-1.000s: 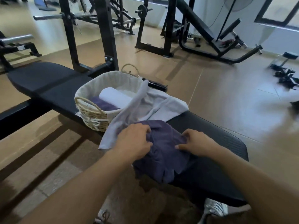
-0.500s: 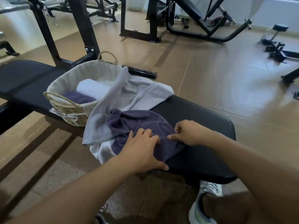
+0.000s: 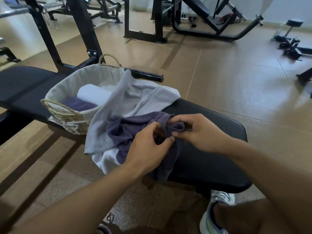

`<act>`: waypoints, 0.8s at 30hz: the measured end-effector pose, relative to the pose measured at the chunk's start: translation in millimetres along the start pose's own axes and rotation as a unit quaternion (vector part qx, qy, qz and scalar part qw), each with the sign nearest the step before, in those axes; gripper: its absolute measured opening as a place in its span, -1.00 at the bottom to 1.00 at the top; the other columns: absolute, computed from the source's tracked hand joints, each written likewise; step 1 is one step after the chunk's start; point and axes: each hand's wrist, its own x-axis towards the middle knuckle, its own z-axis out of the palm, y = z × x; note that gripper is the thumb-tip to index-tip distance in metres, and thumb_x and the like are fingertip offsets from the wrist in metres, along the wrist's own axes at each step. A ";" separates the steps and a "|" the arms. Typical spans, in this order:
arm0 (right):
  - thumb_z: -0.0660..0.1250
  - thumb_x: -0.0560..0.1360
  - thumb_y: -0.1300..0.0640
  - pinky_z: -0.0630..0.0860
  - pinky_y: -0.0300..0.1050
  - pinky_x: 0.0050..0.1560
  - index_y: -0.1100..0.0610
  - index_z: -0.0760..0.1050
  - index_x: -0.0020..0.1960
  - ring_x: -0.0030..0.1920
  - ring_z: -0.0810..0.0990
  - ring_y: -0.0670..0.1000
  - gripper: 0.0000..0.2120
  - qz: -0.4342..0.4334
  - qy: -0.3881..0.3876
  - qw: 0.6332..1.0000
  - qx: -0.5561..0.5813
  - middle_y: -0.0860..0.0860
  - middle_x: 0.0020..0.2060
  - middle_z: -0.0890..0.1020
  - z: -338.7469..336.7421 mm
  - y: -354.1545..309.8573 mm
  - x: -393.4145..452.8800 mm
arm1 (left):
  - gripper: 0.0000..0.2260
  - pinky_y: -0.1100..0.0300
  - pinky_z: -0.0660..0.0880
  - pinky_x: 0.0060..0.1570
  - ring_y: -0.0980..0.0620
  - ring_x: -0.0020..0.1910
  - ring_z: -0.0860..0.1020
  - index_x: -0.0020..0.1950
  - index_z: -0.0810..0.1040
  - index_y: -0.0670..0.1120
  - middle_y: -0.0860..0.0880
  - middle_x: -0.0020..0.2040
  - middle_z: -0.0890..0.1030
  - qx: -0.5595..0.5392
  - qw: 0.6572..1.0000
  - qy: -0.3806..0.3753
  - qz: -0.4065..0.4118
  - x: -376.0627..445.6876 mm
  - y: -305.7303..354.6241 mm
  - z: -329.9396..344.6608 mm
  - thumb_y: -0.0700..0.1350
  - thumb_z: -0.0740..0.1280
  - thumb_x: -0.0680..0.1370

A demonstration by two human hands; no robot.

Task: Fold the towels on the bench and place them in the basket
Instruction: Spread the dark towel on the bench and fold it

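The basket (image 3: 67,92) sits on the padded worktop (image 3: 211,159), and it already holds two finished pieces: a rolled white towel (image 3: 94,95) and a folded purple towel (image 3: 77,104) beside it. So part of the job looks done. Just beside the basket, on the side towards the person, a grey towel (image 3: 128,102) lies loose, one edge draped over the basket's rim. On top of that a crumpled purple towel (image 3: 133,130) hangs off the near edge. The left hand (image 3: 148,147) and the right hand (image 3: 200,132) each have a narrow grip pinching its hem, apparently hunting for corners. By my reckoning two towels remain to fold and stow.
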 end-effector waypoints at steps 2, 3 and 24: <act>0.39 0.58 0.27 0.56 -0.21 0.10 -0.05 0.63 0.24 0.11 0.66 -0.18 -0.68 -0.009 0.008 1.000 0.015 -0.18 0.06 0.71 0.4 -2.3 -2.3 | -0.80 0.11 0.60 0.05 0.27 -0.01 0.64 0.08 0.59 0.14 0.20 -0.05 0.70 -0.040 0.999 -0.010 0.013 -0.6 1.9 -1.1 0.13 0.46 0.50; 0.37 0.58 0.28 0.55 -0.26 0.04 -0.04 0.64 0.23 0.08 0.67 -0.18 -0.69 -0.012 0.015 1.000 0.024 -0.18 0.05 0.72 0.4 -3.9 -3.7 | -0.83 0.16 0.60 0.01 0.27 -0.05 0.65 0.07 0.60 0.13 0.19 -0.08 0.70 -0.049 0.999 -0.010 0.017 -0.3 2.5 -1.4 0.10 0.45 0.52; 0.35 0.45 -0.11 0.61 0.18 0.10 -0.06 0.51 -0.16 0.00 0.65 0.10 -0.86 0.219 0.536 0.804 0.136 -0.06 -0.16 0.64 -73.1 56.3 -6.0 | -0.83 -0.02 0.63 -0.08 -0.13 -0.02 0.65 -0.05 0.57 -0.02 -0.10 -0.02 0.66 -0.302 0.876 0.301 -0.224 53.0 -13.3 -91.1 -0.07 0.25 0.69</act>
